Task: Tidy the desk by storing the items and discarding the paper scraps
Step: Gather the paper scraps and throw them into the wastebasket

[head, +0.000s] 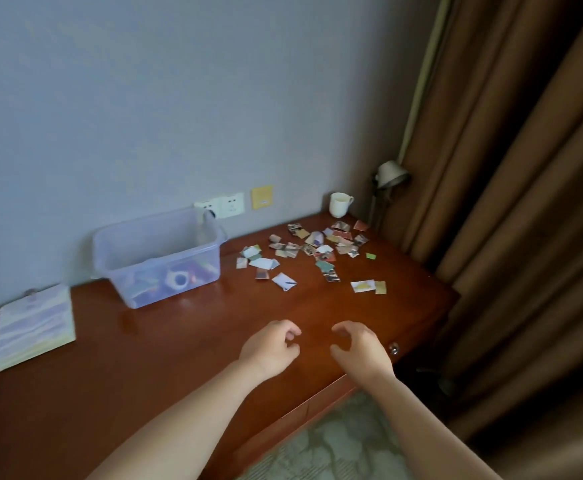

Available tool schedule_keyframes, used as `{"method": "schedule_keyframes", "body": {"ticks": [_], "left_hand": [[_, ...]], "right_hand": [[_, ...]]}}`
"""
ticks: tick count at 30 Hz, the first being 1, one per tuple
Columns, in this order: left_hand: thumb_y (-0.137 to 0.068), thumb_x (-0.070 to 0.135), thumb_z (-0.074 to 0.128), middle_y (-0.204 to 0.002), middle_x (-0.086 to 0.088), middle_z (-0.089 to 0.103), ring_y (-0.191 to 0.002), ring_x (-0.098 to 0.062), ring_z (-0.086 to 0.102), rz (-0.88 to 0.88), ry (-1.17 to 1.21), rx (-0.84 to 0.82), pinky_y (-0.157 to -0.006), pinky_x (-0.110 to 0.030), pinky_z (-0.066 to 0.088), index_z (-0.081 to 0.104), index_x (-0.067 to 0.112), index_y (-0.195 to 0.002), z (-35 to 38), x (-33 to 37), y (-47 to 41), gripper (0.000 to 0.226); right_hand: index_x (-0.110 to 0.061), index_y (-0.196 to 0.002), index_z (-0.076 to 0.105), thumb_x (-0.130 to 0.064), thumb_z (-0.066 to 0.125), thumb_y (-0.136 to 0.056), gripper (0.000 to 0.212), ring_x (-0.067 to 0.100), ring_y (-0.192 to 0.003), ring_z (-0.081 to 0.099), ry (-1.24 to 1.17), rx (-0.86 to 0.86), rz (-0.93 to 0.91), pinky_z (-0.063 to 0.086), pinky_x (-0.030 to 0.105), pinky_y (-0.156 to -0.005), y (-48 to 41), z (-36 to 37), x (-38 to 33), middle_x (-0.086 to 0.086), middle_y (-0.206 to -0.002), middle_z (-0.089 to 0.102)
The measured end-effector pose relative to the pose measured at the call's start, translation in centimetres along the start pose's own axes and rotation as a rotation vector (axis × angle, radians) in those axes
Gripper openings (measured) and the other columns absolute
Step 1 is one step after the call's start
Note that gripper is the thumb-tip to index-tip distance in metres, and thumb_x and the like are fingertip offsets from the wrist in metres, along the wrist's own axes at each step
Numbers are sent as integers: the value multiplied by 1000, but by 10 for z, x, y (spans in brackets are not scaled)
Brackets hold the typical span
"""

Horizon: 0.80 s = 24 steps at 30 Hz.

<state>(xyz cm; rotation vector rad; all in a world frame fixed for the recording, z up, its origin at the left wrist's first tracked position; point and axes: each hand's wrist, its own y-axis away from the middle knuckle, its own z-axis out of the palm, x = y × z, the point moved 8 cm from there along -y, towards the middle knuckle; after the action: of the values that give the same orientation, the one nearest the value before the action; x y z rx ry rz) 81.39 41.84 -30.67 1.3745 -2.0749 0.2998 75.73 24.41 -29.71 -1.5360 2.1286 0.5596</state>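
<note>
Hazily | bin (120, 252) contents indistinct | left hand (270, 348), right hand (361, 348) empty

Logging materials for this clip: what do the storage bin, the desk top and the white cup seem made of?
Storage bin: translucent plastic, likely; its contents show blurred through the walls. Desk top: reddish-brown wood or veneer, glossy finish; light reflects off it. Cup: white and smooth, probably glazed ceramic, though plastic is possible.
</note>
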Motion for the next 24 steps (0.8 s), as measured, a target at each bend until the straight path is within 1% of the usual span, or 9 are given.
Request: {"method": "schedule_keyframes", "body": {"ticks": [2, 5, 11, 13, 17, 19, 21, 22, 24], "left_hand": [[-94, 32, 56, -120, 15, 57, -100, -5, 59, 34, -3, -38, -77, -18, 49, 55, 35, -121, 12, 14, -25, 28], [-95, 32, 56, -123, 14, 57, -104, -6, 59, 70, 1, -85, -80, -18, 52, 54, 34, -123, 27, 33, -68, 29], [-95, 31, 56, -125, 10, 57, -107, -8, 59, 101, 38, -121, -86, -27, 55, 53, 32, -125, 46, 74, -171, 30], [-94, 31, 57, -125, 10, 58, -106, -9, 59, 107, 49, -135, -83, -27, 55, 53, 31, -125, 52, 87, -203, 31], [-93, 29, 59, -125, 9, 59, -102, -9, 61, 122, 38, -171, -71, -23, 53, 53, 31, -123, 66, 99, -253, 31], [-92, 28, 60, -125, 8, 59, -103, -10, 61, 111, 43, -191, -69, -22, 51, 53, 31, -124, 76, 99, -271, 32], [-92, 28, 59, -126, 7, 59, -104, -12, 61, 94, 42, -209, -71, -24, 50, 53, 30, -125, 87, 97, -286, 33], [-92, 28, 60, -125, 6, 59, -104, -12, 61, 83, 42, -214, -75, -27, 52, 53, 30, -125, 92, 95, -293, 34], [-91, 27, 60, -126, 5, 58, -104, -14, 61, 47, 51, -218, -81, -33, 54, 53, 29, -125, 102, 91, -307, 35]], "right_hand": [[-33, -125, 57, -29, 65, -88, 39, 8, -119, 53, 7, 11, 33, 52, 21, -86, -14, -12, 24, -11, -131, 56], [-32, -126, 56, -28, 65, -88, 40, 9, -121, 51, 12, 18, 78, 53, 29, -93, -42, -29, 55, -10, -131, 56], [-34, -127, 54, -27, 65, -89, 41, 6, -119, 51, 55, -2, 137, 51, 23, -89, -120, -64, 91, -13, -131, 55], [-33, -128, 54, -27, 65, -89, 41, 5, -117, 51, 70, -3, 162, 50, 20, -85, -149, -77, 100, -13, -131, 54], [-33, -130, 54, -25, 65, -88, 44, 1, -104, 50, 71, 0, 207, 40, 11, -62, -193, -88, 118, -12, -130, 54], [-34, -131, 52, -25, 66, -88, 46, -1, -97, 50, 83, -34, 225, 39, 11, -58, -207, -82, 129, -14, -130, 54], [-33, -132, 51, -24, 64, -88, 47, 0, -91, 51, 105, -75, 234, 40, 11, -60, -220, -75, 141, -13, -130, 53], [-33, -133, 51, -25, 64, -88, 48, 1, -94, 52, 116, -94, 240, 41, 12, -63, -228, -72, 146, -12, -130, 53], [-32, -134, 50, -26, 63, -88, 48, 4, -108, 51, 133, -132, 238, 48, 19, -74, -245, -66, 157, -12, -130, 52]]}}
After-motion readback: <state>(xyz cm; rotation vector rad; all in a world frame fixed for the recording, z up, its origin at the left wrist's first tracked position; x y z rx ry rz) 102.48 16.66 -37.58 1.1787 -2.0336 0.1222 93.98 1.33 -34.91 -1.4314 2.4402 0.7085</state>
